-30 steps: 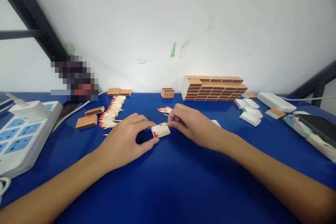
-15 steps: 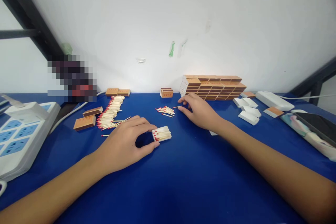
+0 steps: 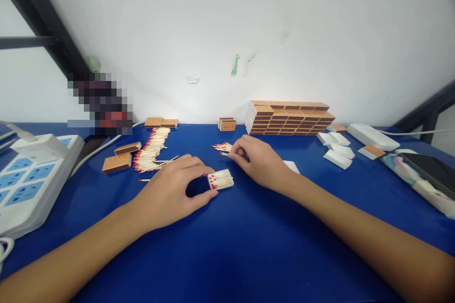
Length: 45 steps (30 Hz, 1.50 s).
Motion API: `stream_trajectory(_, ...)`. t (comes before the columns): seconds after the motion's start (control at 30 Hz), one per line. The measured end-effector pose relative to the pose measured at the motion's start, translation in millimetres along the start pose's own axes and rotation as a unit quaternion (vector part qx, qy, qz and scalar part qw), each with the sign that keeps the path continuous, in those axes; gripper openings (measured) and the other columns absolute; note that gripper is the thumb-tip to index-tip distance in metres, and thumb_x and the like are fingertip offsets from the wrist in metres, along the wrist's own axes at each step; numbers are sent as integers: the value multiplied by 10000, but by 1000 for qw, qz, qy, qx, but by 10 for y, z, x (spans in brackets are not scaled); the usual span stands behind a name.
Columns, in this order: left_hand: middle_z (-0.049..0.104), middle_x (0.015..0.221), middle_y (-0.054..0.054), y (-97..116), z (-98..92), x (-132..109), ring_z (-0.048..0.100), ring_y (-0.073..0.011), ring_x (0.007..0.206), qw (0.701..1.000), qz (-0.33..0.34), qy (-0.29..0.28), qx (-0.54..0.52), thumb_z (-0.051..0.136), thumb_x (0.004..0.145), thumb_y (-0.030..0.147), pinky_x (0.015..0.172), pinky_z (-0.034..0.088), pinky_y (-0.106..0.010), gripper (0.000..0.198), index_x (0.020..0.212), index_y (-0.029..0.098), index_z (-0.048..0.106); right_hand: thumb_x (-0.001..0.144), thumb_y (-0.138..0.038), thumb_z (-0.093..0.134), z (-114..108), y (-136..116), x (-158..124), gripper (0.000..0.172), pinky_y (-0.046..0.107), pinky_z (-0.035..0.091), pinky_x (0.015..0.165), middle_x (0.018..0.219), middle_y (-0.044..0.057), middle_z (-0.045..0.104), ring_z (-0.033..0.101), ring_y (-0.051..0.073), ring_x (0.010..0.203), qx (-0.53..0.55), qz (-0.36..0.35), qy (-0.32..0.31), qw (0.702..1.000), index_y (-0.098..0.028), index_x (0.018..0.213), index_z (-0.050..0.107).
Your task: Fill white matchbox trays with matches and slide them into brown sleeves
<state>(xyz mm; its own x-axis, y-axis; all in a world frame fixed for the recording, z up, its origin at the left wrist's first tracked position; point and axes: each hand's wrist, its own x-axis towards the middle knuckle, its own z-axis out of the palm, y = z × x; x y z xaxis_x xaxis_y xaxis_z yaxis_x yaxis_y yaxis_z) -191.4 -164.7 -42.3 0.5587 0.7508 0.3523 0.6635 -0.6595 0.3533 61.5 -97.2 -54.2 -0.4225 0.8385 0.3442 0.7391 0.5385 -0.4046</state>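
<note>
My left hand [image 3: 174, 194] holds a small white matchbox tray [image 3: 229, 184] by its left end, thumb on the near side and a finger on the far side. Several red-headed matches lie inside the tray, heads toward my left hand. Just behind it, my right hand [image 3: 258, 161] is closed in a pinch at the near edge of a small pile of matches [image 3: 220, 147]. A match [image 3: 223, 154] sticks out leftward from its fingertips. Part of the pile is hidden behind those fingers.
A long heap of matches [image 3: 152, 149] lies at left, with matchboxes [image 3: 117, 163] beside it. Stacked matchboxes [image 3: 291, 118] stand against the wall. White trays [image 3: 337, 158], a phone [image 3: 430, 170] and a white adapter [image 3: 373, 136] are at right; a power strip [image 3: 42, 184] is far left.
My right hand has moved left and toward me, and its parted fingertips have closed on a match at the small pile. My left hand keeps its hold on the tray.
</note>
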Motion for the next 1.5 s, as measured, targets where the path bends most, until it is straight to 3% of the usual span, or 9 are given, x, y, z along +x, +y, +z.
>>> stream_trajectory(0.27,741,1096,-50,-1,-9,-4,670,-243,1026,1000,-1,-1,1,720,956,372,886,535,-394,276,1190,228,749,981,-226,671,68,-31,-22,64,306,404,707,919,35,625,568,179,790,-34,8,-4,999,-202,933,635)
stream_trajectory(0.5,744,1067,-43,-12,-6,1,665,-231,985,1000,-8,11,13,706,966,390,855,530,-387,261,1172,238,757,1020,-234,636,28,-19,0,133,311,404,706,904,27,617,546,164,756,0,23,-29,999,-192,896,612)
stream_trajectory(0.63,757,1035,-30,-8,-12,5,663,-224,952,998,-31,44,22,718,951,389,838,529,-383,246,1140,239,764,1033,-257,624,-62,-137,-65,120,296,410,692,899,11,607,530,147,743,78,-7,-29,996,-200,928,625)
stream_trajectory(0.8,760,1043,-23,-13,-7,4,663,-219,953,998,-28,44,22,715,952,396,844,534,-384,233,1113,235,767,1029,-256,621,-59,-271,-156,105,284,411,684,862,-6,596,534,139,755,120,-65,-95,986,-214,944,667)
stream_trajectory(0.9,754,1049,-21,-19,2,-3,660,-216,964,999,-24,36,23,720,953,396,839,538,-380,254,1144,235,762,1015,-304,646,-30,-182,-116,126,289,402,664,826,-11,583,519,138,718,117,-43,-56,991,-215,931,674)
stream_trajectory(1.03,749,1055,-16,-16,3,-4,658,-213,979,999,-23,29,20,720,957,395,846,541,-377,259,1162,242,761,965,-309,703,-4,46,-11,121,305,392,666,840,1,593,524,150,719,35,21,21,999,-201,922,669)
stream_trajectory(1.17,750,1059,-19,-10,-5,2,659,-214,975,999,-22,23,16,717,959,397,845,539,-377,251,1154,247,764,971,-316,691,19,151,37,154,310,399,682,847,12,603,550,163,740,-5,27,5,1000,-199,877,660)
stream_trajectory(1.5,745,1051,-24,-15,-3,10,655,-223,973,999,-28,23,23,708,963,410,847,535,-394,266,1159,238,765,1004,-289,626,-76,86,-15,152,301,391,667,849,22,612,540,163,718,7,26,-18,999,-203,880,645)
